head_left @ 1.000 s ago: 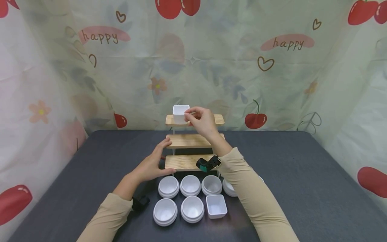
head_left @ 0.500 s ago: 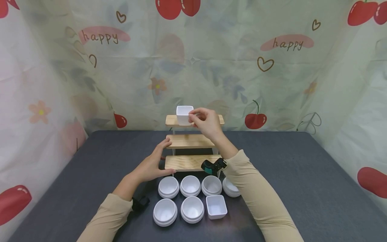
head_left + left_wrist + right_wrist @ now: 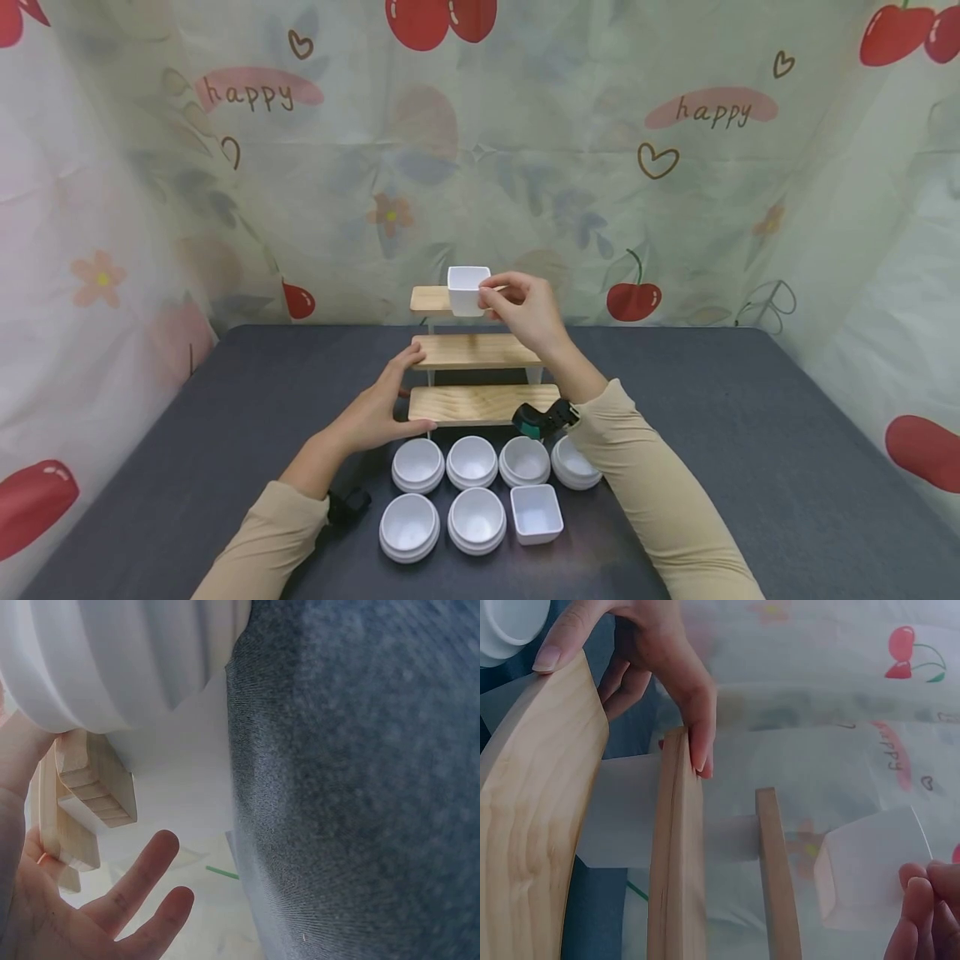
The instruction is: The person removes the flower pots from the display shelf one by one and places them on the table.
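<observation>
A small white square cup point(image 3: 467, 293) hangs at the top board of a three-tier wooden stand point(image 3: 480, 352). Its rim is pinched by my right hand point(image 3: 528, 315), between thumb and fingers. Seen from the right wrist, the cup point(image 3: 866, 870) is apart from the top board point(image 3: 776, 877), with a small gap. My left hand point(image 3: 375, 408) holds the stand's left end, thumb on the lowest board and a finger on the middle one. In the left wrist view, two fingers point(image 3: 135, 889) of this hand stretch out beside the stand's white side panel point(image 3: 180, 772).
In front of the stand, white round bowls point(image 3: 409, 525) stand in two rows, some evidently stacked. A second square cup point(image 3: 537, 512) ends the front row. My right sleeve point(image 3: 667, 483) passes over the rightmost bowl point(image 3: 573, 462). A printed curtain point(image 3: 480, 183) encloses the dark table point(image 3: 712, 417).
My right hand has moved the square cup to the right along the top board and slightly down in the head view. The left hand stays in place on the stand.
</observation>
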A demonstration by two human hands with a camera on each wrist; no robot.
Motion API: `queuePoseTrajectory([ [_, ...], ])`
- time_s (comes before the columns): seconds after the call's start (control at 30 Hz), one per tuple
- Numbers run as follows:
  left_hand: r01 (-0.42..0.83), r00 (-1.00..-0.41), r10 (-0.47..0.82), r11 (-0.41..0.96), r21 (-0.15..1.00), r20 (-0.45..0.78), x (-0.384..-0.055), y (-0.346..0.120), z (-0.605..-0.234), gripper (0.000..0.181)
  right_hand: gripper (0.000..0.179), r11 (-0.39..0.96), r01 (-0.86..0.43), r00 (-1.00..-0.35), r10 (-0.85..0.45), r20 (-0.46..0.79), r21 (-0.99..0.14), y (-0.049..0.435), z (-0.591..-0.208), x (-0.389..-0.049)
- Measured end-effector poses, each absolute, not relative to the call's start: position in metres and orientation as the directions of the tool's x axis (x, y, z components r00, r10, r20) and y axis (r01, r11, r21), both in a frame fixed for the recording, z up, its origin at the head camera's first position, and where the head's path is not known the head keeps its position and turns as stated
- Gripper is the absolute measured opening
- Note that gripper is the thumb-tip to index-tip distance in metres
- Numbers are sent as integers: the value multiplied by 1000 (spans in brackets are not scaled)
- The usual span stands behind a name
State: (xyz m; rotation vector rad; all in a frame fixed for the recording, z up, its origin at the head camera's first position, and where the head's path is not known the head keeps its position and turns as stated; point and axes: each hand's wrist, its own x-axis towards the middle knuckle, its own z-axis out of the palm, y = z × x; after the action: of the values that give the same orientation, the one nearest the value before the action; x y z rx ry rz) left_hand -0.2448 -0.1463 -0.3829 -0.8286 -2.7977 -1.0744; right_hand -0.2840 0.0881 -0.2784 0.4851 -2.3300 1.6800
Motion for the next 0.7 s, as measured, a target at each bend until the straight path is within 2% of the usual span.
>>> queuePoseTrajectory([
  [0.7, 498, -856, 468, 627, 599, 221, -245, -146, -383, 97, 19, 296, -383, -924, -126, 362, -875, 104, -279, -274],
])
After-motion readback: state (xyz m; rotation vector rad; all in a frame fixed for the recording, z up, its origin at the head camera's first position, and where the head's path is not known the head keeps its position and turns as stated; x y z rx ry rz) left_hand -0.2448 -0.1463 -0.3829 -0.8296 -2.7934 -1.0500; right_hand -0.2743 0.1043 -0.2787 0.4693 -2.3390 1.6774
